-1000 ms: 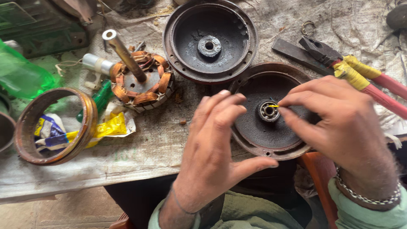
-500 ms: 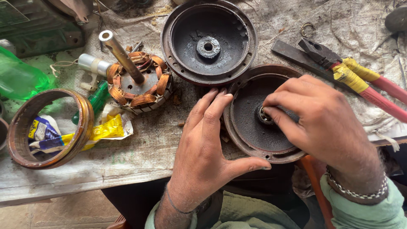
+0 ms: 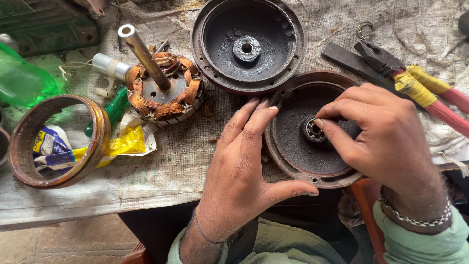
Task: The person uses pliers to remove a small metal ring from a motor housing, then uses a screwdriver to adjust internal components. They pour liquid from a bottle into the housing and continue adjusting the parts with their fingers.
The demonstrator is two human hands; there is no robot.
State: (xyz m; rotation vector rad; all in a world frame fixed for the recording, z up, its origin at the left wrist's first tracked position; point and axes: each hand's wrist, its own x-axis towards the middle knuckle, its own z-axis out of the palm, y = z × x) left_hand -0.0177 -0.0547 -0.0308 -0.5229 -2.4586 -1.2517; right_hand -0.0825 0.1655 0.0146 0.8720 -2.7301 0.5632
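Fingertips of the right hand (image 3: 386, 142) pinch the bearing (image 3: 313, 130) seated in the round cover (image 3: 293, 161), left hand (image 3: 244, 161) open, steadying its rim.

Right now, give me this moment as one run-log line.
left hand: steadies round motor cover at its rim | right hand: fingertips on bearing at cover centre | pliers: beside, untouched

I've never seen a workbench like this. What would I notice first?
First, the two hands in the middle: the right hand pinches a small metal ring, a bearing, at the centre of a round dark metal cover, while the left hand steadies its rim. Behind them stand a coil of copper wire with a steel rod and a second round cover.
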